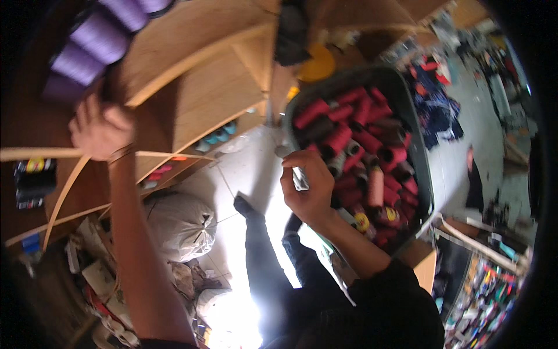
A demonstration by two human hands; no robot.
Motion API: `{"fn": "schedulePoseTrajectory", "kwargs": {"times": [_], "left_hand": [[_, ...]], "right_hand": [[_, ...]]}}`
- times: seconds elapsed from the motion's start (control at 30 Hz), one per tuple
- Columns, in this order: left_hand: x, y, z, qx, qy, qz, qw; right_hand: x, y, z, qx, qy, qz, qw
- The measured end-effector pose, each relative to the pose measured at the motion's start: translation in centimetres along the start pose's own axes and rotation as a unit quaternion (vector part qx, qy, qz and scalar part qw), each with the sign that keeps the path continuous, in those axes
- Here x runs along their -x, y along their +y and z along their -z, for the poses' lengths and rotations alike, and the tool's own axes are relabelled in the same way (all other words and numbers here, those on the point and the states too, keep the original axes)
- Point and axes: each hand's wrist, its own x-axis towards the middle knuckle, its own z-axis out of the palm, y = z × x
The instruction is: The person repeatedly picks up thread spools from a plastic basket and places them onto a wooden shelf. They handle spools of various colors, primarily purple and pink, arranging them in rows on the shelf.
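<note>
Shelving [221, 87], wooden and divided into compartments, forms the largest element, standing to the left of the dark tub [424, 174], which serves as landmark. The tub, next in size, is heaped with spools lying at all angles. A tied white sack [180, 224] rests on the floor, left of the tub and nearer the wearer. Purple thread cones [99, 41] stand side by side on the shelving, well to the left of the tub. The left hand [104, 131], also well left of the tub, lies at a shelf edge just beside the lowest cone, its fingers partly extended; whether it grips anything cannot be told. The right hand [311, 189], in front of the tub's left side, has its fingers curled and its thumb close to the forefinger. Crimson spools [366, 139] fill most of the tub, with a few darker ones among them; teal spools [218, 136] occupy a low compartment left of it. As far as can be judged, the purple row is already arranged, whereas the tub's contents remain loose and unordered. Smallest, a pale shape [299, 179] within the right hand's curl is too unclear to identify as held.
</note>
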Motion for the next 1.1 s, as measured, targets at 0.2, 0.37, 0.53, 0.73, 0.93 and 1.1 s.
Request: {"fn": "schedulePoseTrajectory", "kwargs": {"times": [0.2,0.37,0.53,0.73,0.93,1.1], "left_hand": [[0.4,-3.7,-1.4,-0.017,-0.012,-0.050,0.999],[0.4,-4.7,-3.0,-0.049,0.008,-0.055,0.997],[0.4,-5.6,-3.5,-0.056,0.016,-0.064,0.996],[1.0,-7.1,-3.6,-0.086,-0.005,-0.056,0.995],[0.4,-5.8,-3.0,-0.031,0.023,-0.066,0.997],[0.5,-6.0,-2.5,-0.048,0.016,-0.058,0.997]], "right_hand": [[0.6,3.6,7.9,0.157,0.054,-0.084,0.983],[-4.0,17.2,15.3,0.420,-0.099,-0.181,0.884],[-7.0,23.4,17.8,0.612,-0.290,-0.007,0.736],[-9.8,21.5,16.5,0.524,-0.388,-0.252,0.715],[-11.0,28.9,15.8,0.508,-0.381,-0.228,0.738],[-8.7,30.8,12.8,0.526,-0.278,-0.204,0.777]]}}
